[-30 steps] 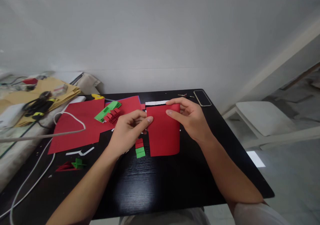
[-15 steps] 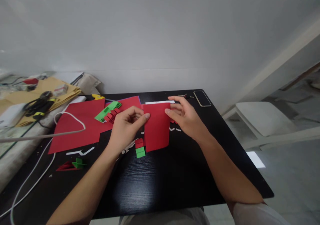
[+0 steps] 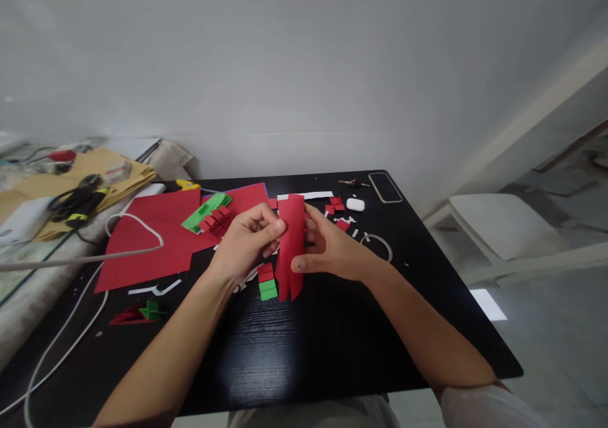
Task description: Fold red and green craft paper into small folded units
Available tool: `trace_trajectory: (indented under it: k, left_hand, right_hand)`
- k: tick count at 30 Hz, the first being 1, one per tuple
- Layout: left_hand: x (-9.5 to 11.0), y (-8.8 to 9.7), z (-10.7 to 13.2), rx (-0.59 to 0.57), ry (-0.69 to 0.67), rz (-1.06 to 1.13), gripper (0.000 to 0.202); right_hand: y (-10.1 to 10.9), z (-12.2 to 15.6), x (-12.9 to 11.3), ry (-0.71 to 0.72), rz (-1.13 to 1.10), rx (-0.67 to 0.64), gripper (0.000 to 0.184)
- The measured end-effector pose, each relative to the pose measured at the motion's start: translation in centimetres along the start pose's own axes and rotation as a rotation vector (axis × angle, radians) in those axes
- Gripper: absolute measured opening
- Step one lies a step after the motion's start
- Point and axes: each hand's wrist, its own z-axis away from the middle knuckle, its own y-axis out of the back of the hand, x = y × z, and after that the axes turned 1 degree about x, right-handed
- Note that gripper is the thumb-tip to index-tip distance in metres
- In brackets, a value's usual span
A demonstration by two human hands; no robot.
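Observation:
A piece of red paper [image 3: 291,238], bent over on itself into a narrow upright shape, is held between my hands above the black table. My left hand [image 3: 251,238] pinches its left edge between thumb and fingers. My right hand [image 3: 332,241] is around its right side, thumb on the front and fingers partly hidden behind. Just below my left hand lies a small folded red and green paper piece [image 3: 268,289]. A white strip [image 3: 318,195] lies behind the red paper.
Red sheets [image 3: 156,238], green folded strips [image 3: 206,213] and a yellow cutter [image 3: 186,184] lie left. A white cable [image 3: 85,263] crosses the left side. A phone [image 3: 384,188], keys [image 3: 354,183], a white case [image 3: 355,204] and a wire ring [image 3: 380,245] lie right.
The red paper has gone from a flat, wide panel to a narrow bent shape. My right hand has moved left and lower along it, uncovering the white case and wire ring.

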Motion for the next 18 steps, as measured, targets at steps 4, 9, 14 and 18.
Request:
trace_trajectory:
  k: [4, 9, 14, 18]
  left_hand:
    - [-0.1, 0.1, 0.1, -0.002, 0.006, 0.073, 0.05]
    - [-0.4, 0.3, 0.1, -0.002, -0.016, 0.051, 0.045]
    - [-0.6, 0.1, 0.1, -0.016, -0.051, 0.02, 0.04]
    - [-0.1, 0.3, 0.4, -0.005, -0.063, -0.039, 0.036]
  right_hand:
    - [-0.4, 0.0, -0.1, 0.022, -0.062, -0.035, 0.095]
    - [-0.9, -0.2, 0.2, 0.042, -0.088, -0.078, 0.097]
    - [-1.3, -0.2, -0.1, 0.079, 0.069, -0.036, 0.077]
    - [-1.0, 0.4, -0.8, 0.075, 0.182, 0.021, 0.042]
